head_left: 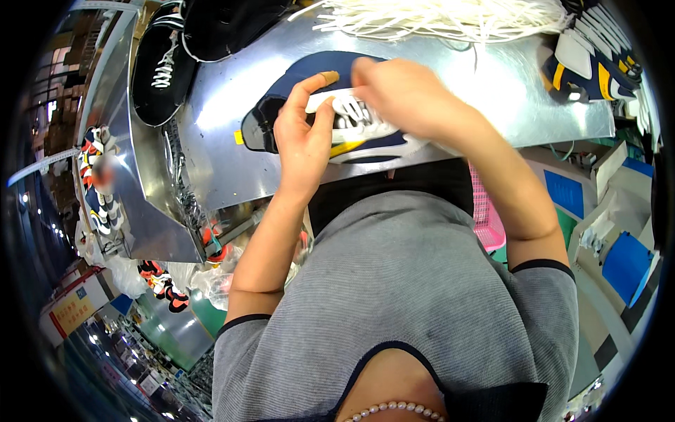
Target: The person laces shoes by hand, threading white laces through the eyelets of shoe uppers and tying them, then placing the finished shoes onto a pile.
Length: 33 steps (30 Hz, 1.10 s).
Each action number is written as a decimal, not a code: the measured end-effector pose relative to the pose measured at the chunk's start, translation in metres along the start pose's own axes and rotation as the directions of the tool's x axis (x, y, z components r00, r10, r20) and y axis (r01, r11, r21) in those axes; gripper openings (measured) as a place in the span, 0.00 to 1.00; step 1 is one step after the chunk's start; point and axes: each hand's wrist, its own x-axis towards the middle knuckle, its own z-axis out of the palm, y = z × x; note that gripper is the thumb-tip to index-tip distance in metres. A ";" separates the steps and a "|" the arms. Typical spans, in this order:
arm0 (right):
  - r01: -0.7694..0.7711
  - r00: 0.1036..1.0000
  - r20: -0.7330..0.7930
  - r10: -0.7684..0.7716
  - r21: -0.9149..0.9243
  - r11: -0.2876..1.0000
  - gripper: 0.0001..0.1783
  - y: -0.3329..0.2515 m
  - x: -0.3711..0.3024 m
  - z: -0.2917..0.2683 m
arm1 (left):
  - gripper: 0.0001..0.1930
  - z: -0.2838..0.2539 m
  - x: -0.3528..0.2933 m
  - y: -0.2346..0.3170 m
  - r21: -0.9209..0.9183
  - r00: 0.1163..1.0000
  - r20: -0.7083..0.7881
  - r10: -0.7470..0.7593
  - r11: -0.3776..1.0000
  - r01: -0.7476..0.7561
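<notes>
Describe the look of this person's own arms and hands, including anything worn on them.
The forearms are bare below short grey, finely ribbed sleeves edged with narrow black bands. The left hand is ungloved, though one finger seems to wear a tan wrap or cover. The right hand, partly blurred, looks ungloved too. No watch or bracelet shows.

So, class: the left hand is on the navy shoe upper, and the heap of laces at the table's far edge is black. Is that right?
Not quite: the heap of laces is white, not black, as the head view shows. The left hand is indeed on the navy shoe upper.
</notes>
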 end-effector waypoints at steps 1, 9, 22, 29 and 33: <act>0.085 0.992 -0.098 -0.081 0.043 0.995 0.12 0.021 -0.009 -0.004 | 0.14 -0.004 0.002 0.003 -0.012 0.999 0.008 -0.042 0.999 0.042; 0.131 0.832 -0.543 0.110 0.386 0.913 0.12 0.026 -0.019 0.047 | 0.30 0.002 0.002 0.009 0.260 0.988 0.003 0.155 0.954 -0.151; 0.303 0.852 -0.457 0.257 0.829 0.471 0.09 0.038 -0.003 0.033 | 0.31 -0.029 0.017 0.032 -0.175 0.881 0.357 -0.309 0.905 0.388; 0.420 0.833 -0.440 -0.336 0.108 0.901 0.13 0.027 -0.018 0.025 | 0.29 -0.019 0.018 0.034 -0.096 0.867 0.348 -0.357 0.906 0.412; 0.461 0.759 -0.489 -0.430 -0.062 0.885 0.13 0.029 -0.017 0.031 | 0.28 -0.020 0.021 0.032 -0.074 0.868 0.331 -0.371 0.906 0.416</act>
